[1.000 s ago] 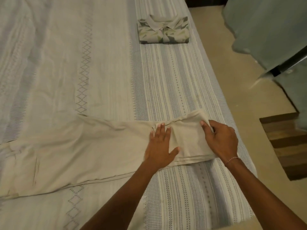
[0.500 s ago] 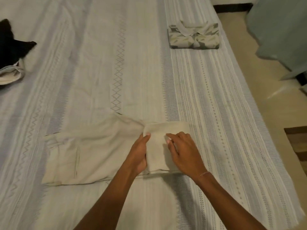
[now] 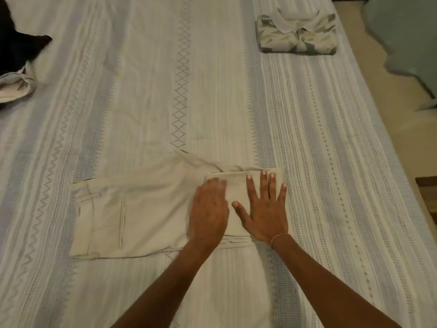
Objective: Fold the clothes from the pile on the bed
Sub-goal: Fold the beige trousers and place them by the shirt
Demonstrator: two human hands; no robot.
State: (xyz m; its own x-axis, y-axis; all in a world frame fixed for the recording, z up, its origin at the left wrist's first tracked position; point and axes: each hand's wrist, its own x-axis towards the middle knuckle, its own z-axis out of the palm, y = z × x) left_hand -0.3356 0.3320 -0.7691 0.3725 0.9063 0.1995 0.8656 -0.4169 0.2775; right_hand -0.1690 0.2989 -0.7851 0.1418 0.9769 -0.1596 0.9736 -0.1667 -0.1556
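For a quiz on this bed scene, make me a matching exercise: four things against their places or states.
Things:
1. trousers
2. shirt
3. dark pile
4. right hand

Places or states:
A. far left edge, unfolded
B. fingers spread, pressing flat
C. far right of the bed, folded
D. near middle, partly folded

Pairs: 1-D, 2-C, 3-A, 4-B

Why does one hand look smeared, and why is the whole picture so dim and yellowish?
Head view: the left hand is motion-blurred at its fingers on the beige trousers, while the right hand is sharp with fingers spread; the light is weak and warm with soft shadows, no glare; the wide lens makes the bedspread stripes fan outward.
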